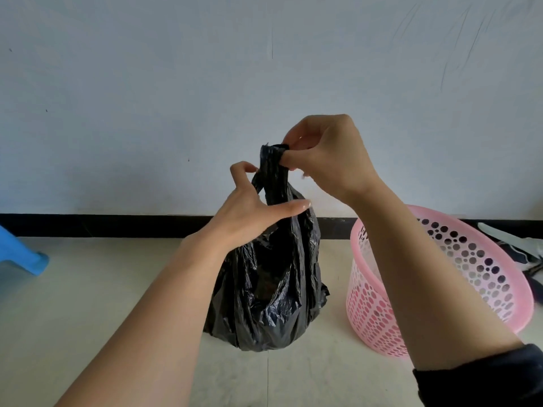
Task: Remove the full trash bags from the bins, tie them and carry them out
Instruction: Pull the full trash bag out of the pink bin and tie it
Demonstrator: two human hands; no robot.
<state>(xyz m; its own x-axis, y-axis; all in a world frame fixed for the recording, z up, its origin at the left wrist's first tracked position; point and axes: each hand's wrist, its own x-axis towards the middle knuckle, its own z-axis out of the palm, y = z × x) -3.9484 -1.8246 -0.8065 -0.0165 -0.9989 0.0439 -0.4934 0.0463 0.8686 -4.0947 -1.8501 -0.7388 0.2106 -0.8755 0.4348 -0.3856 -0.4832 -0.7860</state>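
Note:
A full black trash bag (273,289) stands on the pale floor in front of the wall, its top gathered into a narrow neck. My right hand (329,160) pinches the top end of that neck between thumb and fingers. My left hand (252,210) is lower on the neck, with the thumb in front and the fingers curled behind the plastic. To the right of the bag stands a pink perforated bin (482,277), with no bag visible inside it.
A blue plastic stool (26,257) shows at the left edge. Dark and white items (526,248) lie on the floor behind the bin at the far right. A black skirting board (117,226) runs along the base of the wall.

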